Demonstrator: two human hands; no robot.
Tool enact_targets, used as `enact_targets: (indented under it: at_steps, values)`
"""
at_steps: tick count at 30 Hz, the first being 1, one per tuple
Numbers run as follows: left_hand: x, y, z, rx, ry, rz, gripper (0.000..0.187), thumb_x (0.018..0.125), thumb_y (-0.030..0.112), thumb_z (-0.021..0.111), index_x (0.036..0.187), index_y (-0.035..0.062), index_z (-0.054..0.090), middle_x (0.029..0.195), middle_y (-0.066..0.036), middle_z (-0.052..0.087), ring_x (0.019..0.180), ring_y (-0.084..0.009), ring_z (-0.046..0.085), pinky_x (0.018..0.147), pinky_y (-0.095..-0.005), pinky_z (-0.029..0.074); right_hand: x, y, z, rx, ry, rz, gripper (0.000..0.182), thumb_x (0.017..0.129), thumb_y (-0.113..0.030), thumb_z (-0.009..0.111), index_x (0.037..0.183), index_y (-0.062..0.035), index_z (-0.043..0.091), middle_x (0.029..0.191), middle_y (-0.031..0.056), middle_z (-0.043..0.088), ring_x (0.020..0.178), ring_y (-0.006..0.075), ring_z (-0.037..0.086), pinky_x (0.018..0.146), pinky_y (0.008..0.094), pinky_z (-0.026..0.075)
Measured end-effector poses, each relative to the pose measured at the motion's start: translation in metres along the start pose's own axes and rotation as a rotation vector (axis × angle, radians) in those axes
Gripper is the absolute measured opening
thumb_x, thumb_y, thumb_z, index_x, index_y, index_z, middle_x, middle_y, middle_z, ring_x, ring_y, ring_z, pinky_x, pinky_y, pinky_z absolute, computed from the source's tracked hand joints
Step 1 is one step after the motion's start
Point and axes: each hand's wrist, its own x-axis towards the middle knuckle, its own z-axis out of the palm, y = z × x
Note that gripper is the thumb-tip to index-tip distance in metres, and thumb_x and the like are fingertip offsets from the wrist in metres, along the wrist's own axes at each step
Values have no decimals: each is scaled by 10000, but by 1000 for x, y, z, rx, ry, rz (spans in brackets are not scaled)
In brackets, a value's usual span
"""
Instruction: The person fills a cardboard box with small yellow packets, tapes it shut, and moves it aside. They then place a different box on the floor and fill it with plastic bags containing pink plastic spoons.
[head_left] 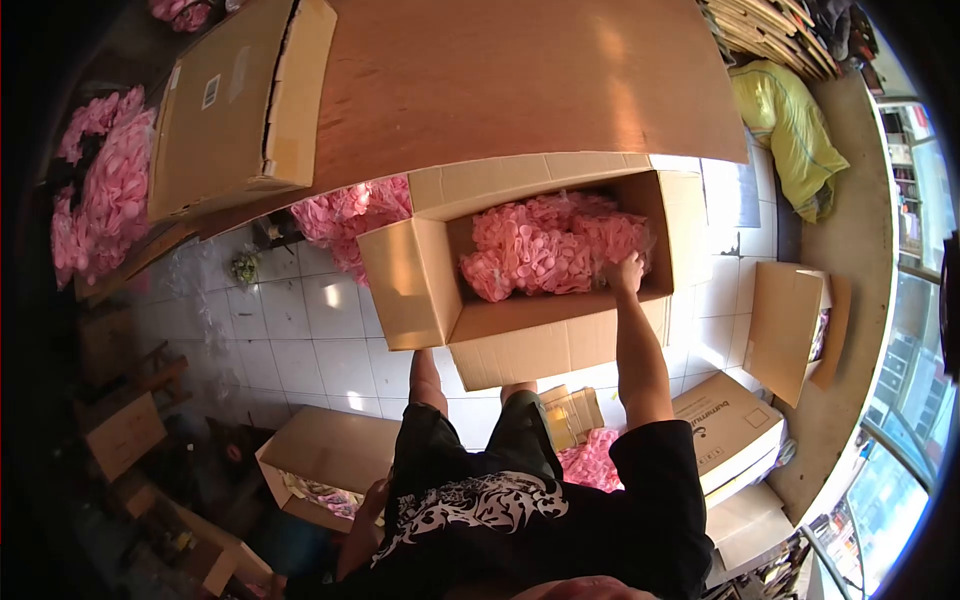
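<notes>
Left hand (375,500): hanging beside the black shirt (480,515), can't tell if its fingers are apart or together
Right hand (627,272): reaching in and touching the pink bundle's right end, fingers kinda bending, can't tell if they're clamping
Pink bundle (545,248): sitting inside the open carton (540,345)
Brown tabletop (510,80): running along the carton's far side
Yellow sack (795,130): slumping far right

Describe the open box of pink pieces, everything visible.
The open box is oblong brown cardboard, its flaps spread outward, the left one catching light. Inside lie heaped pink pieces, apparently in clear plastic. It sits by the edge of the brown tabletop; what supports it is hidden. The right hand reaches into its right end, touching the heap.
</notes>
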Motion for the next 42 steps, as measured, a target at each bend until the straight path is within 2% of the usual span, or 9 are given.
enact_targets:
  at_steps: [8, 11, 19, 22, 23, 29, 38, 40, 42]
  values:
    - [-47, -14, 8, -410, 220, -318, 406, 902, 276, 596, 1269, 154, 470, 897, -1, 538, 752, -129, 552, 652, -304, 452, 110, 61, 59, 171, 98, 23, 558, 717, -425, 693, 965, 67, 608, 954, 288, 638, 943, 415, 619, 819, 468, 494]
    - [-53, 10, 14, -276, 219, -341, 451, 913, 342, 550, 1298, 130, 449, 1019, -50, 568, 927, -192, 569, 809, -390, 443, 96, 57, 64, 158, 112, -86, 320, 782, -306, 604, 836, 8, 634, 854, 270, 634, 846, 453, 610, 751, 483, 497]
    - [-10, 80, 15, -405, 239, 31, 481, 871, 252, 601, 1269, 7, 488, 1068, -152, 612, 870, -215, 618, 767, -334, 510, -40, 3, -134, 298, -6, -524, 277, 810, -260, 618, 734, 5, 600, 712, 242, 583, 684, 406, 609, 612, 442, 464]
    - [9, 115, 2, -348, 209, 114, 475, 858, 251, 606, 1251, 3, 506, 1033, -137, 623, 852, -204, 613, 772, -320, 506, -102, -21, -259, 192, 50, -722, 271, 816, -214, 644, 708, 23, 569, 585, 164, 510, 547, 191, 479, 555, 364, 409]
    - [17, 122, -1, -397, 188, 136, 471, 856, 256, 607, 1242, 3, 514, 1031, -131, 624, 842, -199, 612, 770, -319, 506, -130, -37, -306, 196, -15, -675, 278, 801, -248, 658, 792, 28, 628, 765, 207, 624, 702, 319, 606, 637, 404, 457]
    - [78, 140, -27, -364, 141, 312, 453, 854, 285, 611, 1226, 39, 529, 979, -104, 639, 807, -162, 600, 726, -308, 491, -256, -137, -469, 907, -167, -787, 402, 954, -224, 495, 1260, 35, 510, 1191, 128, 583, 1059, 187, 562, 944, 332, 432]
    - [132, 145, -125, -532, 165, 448, 447, 845, 310, 625, 1205, 58, 539, 920, -97, 642, 765, -160, 605, 698, -302, 488, -429, -406, -559, 1142, 156, -698, 559, 961, -435, 416, 1352, -34, 413, 1338, 171, 470, 1212, 274, 485, 1001, 400, 394]
    - [138, 143, -152, -482, 148, 329, 397, 858, 286, 625, 1196, 92, 549, 925, -57, 609, 745, -147, 619, 520, -256, 430, -370, -451, -556, 1040, 62, -1275, 559, 955, -424, 429, 1352, -32, 412, 1299, 160, 502, 1199, 270, 492, 997, 391, 402]
    - [139, 140, -175, -584, 179, 287, 414, 837, 311, 625, 1172, 76, 561, 869, -84, 629, 737, -171, 630, 616, -290, 484, -387, -531, -556, 1239, -396, -1138, 556, 943, -402, 452, 1341, -15, 421, 1266, 163, 521, 1166, 275, 515, 987, 385, 414]
